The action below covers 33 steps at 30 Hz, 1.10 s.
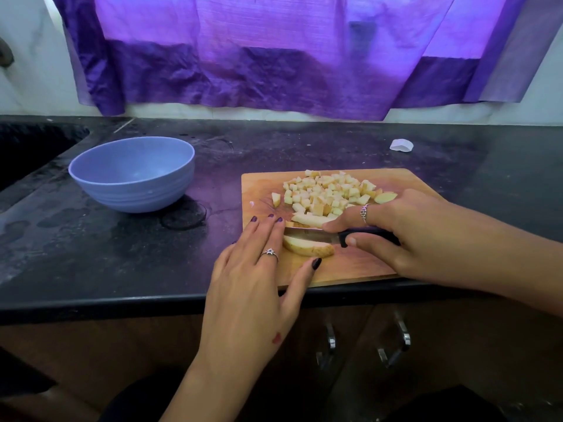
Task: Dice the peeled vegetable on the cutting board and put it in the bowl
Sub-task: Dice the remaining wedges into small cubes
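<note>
A wooden cutting board [359, 269] lies on the black counter. A pile of pale diced vegetable cubes [326, 193] sits at its far side. A long uncut slice [307, 248] lies near the front, with another strip [310, 220] behind the blade. My right hand [405, 229] grips the black handle of a knife [316, 234], whose blade lies between the two strips. My left hand [259, 269] rests with straight fingers on the board, fingertips by the blade tip and thumb at the slice's near edge. An empty blue bowl [134, 175] stands to the left of the board.
A dark sink [27, 150] is set into the counter at far left. A small white object [401, 145] lies at the back right. A purple curtain [274, 56] hangs behind the counter. Cabinet handles [396, 345] sit below the counter's edge.
</note>
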{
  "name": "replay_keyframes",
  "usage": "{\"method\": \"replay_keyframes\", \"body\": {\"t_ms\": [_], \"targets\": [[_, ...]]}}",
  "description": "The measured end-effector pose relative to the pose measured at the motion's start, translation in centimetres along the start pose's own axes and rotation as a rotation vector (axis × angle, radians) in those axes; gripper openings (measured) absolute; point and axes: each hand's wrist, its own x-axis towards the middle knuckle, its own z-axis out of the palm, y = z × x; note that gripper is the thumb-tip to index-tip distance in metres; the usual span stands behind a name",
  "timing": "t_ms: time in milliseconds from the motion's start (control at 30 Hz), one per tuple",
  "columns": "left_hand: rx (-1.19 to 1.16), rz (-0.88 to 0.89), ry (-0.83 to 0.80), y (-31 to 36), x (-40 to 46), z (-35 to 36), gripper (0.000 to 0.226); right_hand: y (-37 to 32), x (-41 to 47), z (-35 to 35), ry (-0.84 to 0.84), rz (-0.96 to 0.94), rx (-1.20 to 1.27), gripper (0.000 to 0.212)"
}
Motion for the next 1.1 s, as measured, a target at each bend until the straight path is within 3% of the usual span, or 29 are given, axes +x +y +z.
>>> {"method": "replay_keyframes", "body": {"t_ms": [367,1100], "targets": [[-0.026,0.032,0.017,0.0,0.7,-0.6,0.061,0.2,0.7,-0.4,-0.011,-0.089,-0.059,0.030],[-0.052,0.067,0.045,-0.2,0.6,0.0,0.050,1.5,-0.8,4.2,0.065,-0.130,0.048,0.033]]}}
